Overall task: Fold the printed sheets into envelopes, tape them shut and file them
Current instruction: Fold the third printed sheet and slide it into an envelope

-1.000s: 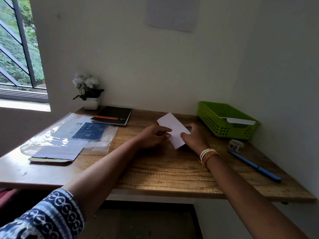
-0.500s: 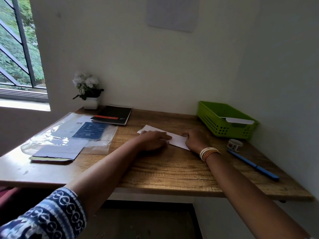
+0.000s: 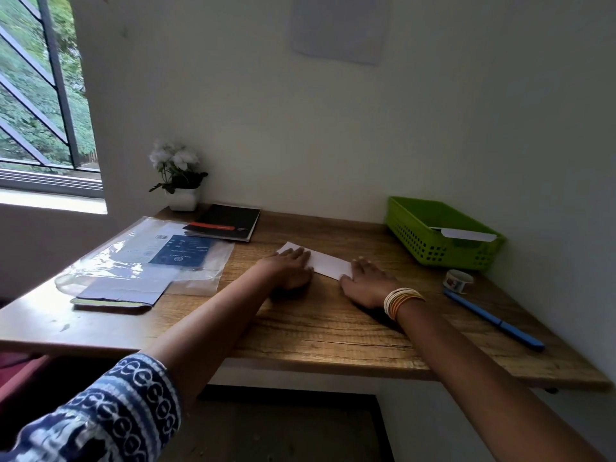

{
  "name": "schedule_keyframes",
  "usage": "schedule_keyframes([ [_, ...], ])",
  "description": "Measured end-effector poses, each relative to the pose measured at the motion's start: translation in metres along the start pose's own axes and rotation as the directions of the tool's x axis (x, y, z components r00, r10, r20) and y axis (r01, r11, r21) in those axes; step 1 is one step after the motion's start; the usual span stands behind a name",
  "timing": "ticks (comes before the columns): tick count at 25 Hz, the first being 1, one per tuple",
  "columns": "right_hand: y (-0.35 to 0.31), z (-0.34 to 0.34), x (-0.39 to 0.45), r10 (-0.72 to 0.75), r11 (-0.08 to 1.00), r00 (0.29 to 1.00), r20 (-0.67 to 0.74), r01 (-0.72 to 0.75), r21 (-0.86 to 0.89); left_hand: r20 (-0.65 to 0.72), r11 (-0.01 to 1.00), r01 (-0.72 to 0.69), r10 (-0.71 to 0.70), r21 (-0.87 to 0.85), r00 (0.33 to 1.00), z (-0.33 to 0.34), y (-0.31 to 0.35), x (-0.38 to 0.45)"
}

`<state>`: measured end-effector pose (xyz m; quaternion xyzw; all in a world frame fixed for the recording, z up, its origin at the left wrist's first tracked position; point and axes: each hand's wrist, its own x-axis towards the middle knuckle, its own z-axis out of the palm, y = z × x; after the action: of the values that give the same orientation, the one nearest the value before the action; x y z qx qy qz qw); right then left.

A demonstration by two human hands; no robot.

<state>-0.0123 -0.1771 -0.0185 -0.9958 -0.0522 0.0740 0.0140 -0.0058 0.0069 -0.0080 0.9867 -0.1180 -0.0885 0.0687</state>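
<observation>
Hands (image 3: 328, 273) flat on folded sheet (image 3: 328, 261)

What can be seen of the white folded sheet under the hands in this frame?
The folded sheet is plain white paper, a long narrow strip with no print showing. It lies flat on the wooden desk, running diagonally from far left to near right. The left hand presses flat on its far-left part and the right hand covers its near-right end, so only the middle and one far corner show. No tape is visible on it.
</observation>
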Motion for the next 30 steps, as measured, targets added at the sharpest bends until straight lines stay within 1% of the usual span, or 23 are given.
schedule_keyframes([
  [2, -0.001, -0.001, -0.001, 0.060, 0.998, 0.998, 0.008, -0.060, -0.002, -0.017, 0.997, 0.073, -0.073, 0.010, 0.997, 0.001, -0.007, 0.002],
  [6, -0.005, -0.003, -0.009, 0.136, 0.991, 0.990, 0.036, -0.137, 0.013, -0.025, 0.989, 0.146, -0.145, 0.009, 0.989, 0.005, -0.008, 0.007],
  [8, -0.005, -0.005, -0.013, 0.178, 0.984, 0.982, 0.056, -0.178, 0.001, -0.053, 0.983, 0.179, -0.178, 0.031, 0.983, 0.005, -0.010, 0.004],
  [10, -0.008, -0.007, -0.014, 0.219, 0.976, 0.974, 0.051, -0.219, -0.008, -0.130, 0.976, 0.172, -0.155, 0.136, 0.979, 0.006, -0.010, 0.000],
  [11, -0.012, -0.007, -0.014, 0.220, 0.975, 0.975, 0.035, -0.221, 0.005, -0.166, 0.974, 0.134, -0.104, 0.184, 0.981, 0.006, -0.008, -0.002],
  [12, -0.018, -0.006, -0.013, 0.201, 0.979, 0.980, 0.010, -0.201, 0.025, -0.182, 0.976, 0.071, -0.034, 0.206, 0.983, 0.006, -0.005, -0.003],
  [13, -0.025, -0.006, -0.012, 0.158, 0.987, 0.987, -0.017, -0.157, 0.045, -0.169, 0.984, -0.003, 0.034, 0.181, 0.985, 0.005, -0.002, -0.003],
  [14, -0.032, -0.006, -0.010, 0.096, 0.993, 0.995, -0.032, -0.094, 0.066, -0.137, 0.991, -0.069, 0.085, 0.119, 0.987, 0.004, 0.000, -0.003],
  [15, -0.037, -0.008, -0.007, 0.028, 0.996, 0.999, -0.032, -0.025, 0.082, -0.104, 0.993, -0.111, 0.115, 0.050, 0.988, 0.003, 0.000, -0.003],
  [17, -0.043, -0.010, -0.002, -0.071, 0.993, 0.997, -0.009, 0.071, 0.095, -0.072, 0.990, -0.141, 0.141, 0.002, 0.987, 0.002, 0.000, 0.000],
  [18, -0.044, -0.010, 0.000, -0.091, 0.992, 0.996, 0.002, 0.091, 0.090, -0.069, 0.991, -0.134, 0.134, 0.005, 0.989, 0.003, -0.001, 0.001],
  [20, -0.042, -0.007, 0.003, -0.081, 0.994, 0.997, -0.001, 0.081, 0.071, -0.055, 0.996, -0.090, 0.090, 0.014, 0.994, 0.003, -0.003, 0.003],
  [23, -0.030, -0.001, 0.001, -0.006, 0.999, 1.000, -0.021, 0.007, 0.047, -0.022, 1.000, -0.010, 0.011, 0.022, 1.000, 0.002, -0.007, 0.003],
  [27, -0.007, -0.001, -0.011, 0.069, 0.996, 0.998, 0.005, -0.069, 0.060, -0.011, 0.998, 0.066, -0.066, 0.001, 0.998, 0.003, -0.011, 0.003],
  [30, -0.003, -0.002, -0.016, 0.057, 0.996, 0.996, -0.070, -0.052, 0.071, -0.030, 0.997, 0.073, -0.073, 0.008, 0.997, 0.004, -0.010, 0.002],
])
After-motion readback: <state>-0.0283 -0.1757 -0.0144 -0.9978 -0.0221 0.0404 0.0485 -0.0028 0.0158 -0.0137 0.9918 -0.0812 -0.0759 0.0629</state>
